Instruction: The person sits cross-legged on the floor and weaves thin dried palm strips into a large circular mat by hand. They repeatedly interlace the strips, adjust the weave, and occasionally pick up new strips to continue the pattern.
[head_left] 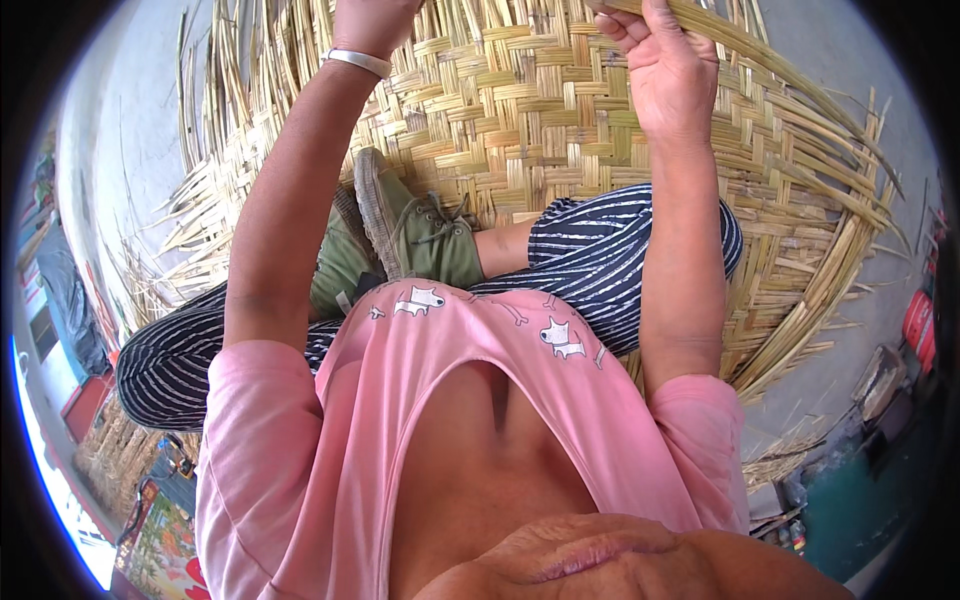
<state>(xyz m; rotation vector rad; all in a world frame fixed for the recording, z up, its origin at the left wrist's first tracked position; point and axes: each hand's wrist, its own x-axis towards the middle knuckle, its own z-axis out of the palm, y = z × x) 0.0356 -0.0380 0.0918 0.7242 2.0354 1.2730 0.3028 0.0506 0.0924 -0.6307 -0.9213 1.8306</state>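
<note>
A large mat (520, 130) of flat yellow-green reed strips, woven in a stepped pattern, spreads out before me and beneath my crossed legs. My right hand (675, 85) is raised over its far part, palm turned up. Thumb and fingers close on a long flat reed strip (775, 60), which slants away to the right and down toward the mat's edge. Over the mat's far left part is my left hand (378, 22), with a pale bracelet (358, 62) at the wrist. The top edge of the picture cuts off its fingers, so what they do is hidden.
Loose strip ends (215, 75) stick out along the mat's far left side. On the mat rest my green lace-up shoes (430, 240). Grey floor (130, 150) surrounds it. A red object (918, 320) and other clutter stand at the right; dark cloth (70, 290) lies at the left.
</note>
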